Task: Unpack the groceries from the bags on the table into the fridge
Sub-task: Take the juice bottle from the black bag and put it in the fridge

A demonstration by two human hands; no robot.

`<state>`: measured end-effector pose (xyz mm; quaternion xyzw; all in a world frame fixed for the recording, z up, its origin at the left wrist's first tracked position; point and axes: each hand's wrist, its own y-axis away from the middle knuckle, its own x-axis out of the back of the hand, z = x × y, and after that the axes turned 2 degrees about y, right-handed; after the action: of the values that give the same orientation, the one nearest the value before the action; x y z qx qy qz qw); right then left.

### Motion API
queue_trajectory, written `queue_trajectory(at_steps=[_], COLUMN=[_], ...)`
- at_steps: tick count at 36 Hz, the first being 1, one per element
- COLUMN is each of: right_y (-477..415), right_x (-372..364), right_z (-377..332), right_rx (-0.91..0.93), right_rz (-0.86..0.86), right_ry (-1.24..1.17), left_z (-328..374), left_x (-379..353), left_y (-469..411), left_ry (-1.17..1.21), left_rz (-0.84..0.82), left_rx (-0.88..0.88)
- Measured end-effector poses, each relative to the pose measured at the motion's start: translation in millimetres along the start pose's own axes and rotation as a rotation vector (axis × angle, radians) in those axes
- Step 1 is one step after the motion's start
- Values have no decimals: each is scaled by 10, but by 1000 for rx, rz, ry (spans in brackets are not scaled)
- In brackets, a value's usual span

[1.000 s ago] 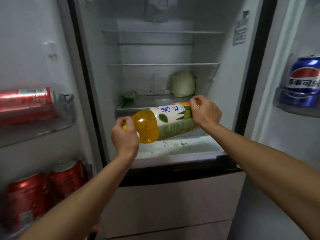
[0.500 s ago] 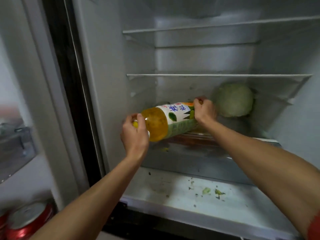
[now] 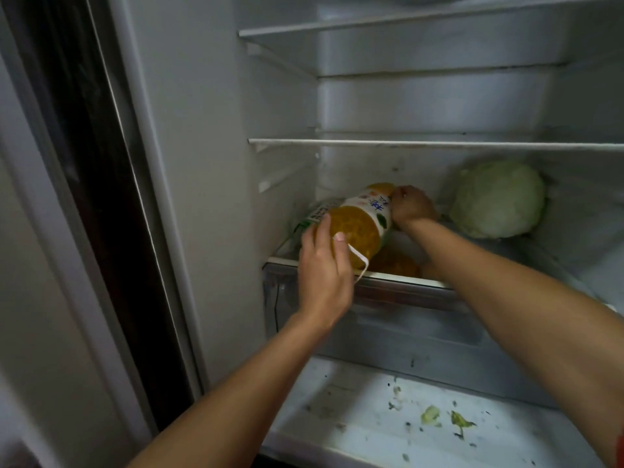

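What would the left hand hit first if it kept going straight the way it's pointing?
The juice bottle itself: the left hand holds its near end, pointing up and into the fridge. Past the bottle, probably the back wall, though depth is unclear.

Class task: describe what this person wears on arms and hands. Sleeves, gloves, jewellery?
Both forearms are bare: no sleeves, watch or bands. Left hand and right hand wear no gloves; no rings show. A red strip at the frame's right edge may be a sleeve.
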<state>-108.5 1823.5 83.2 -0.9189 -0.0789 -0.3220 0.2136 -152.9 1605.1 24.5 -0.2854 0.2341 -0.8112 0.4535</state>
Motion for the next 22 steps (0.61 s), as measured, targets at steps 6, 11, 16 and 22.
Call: queue_trajectory(at_steps=[6, 11, 16, 22], right_y=[70, 0, -123, -295], right_x=[-81, -43, -97, -173], right_z=[-101, -180, -168, -92], right_rx=[28, 149, 183, 129], right_rz=[-145, -243, -244, -174], right_ry=[-281, -336, -350, -382], left_z=[-80, -95, -114, -168], left_x=[-120, -254, -380, -472], left_y=[-271, -411, -534, -709], left_ry=[-11, -121, -195, -201], left_rz=[-177, -263, -309, -357], left_rx=[-59, -25, 44, 43])
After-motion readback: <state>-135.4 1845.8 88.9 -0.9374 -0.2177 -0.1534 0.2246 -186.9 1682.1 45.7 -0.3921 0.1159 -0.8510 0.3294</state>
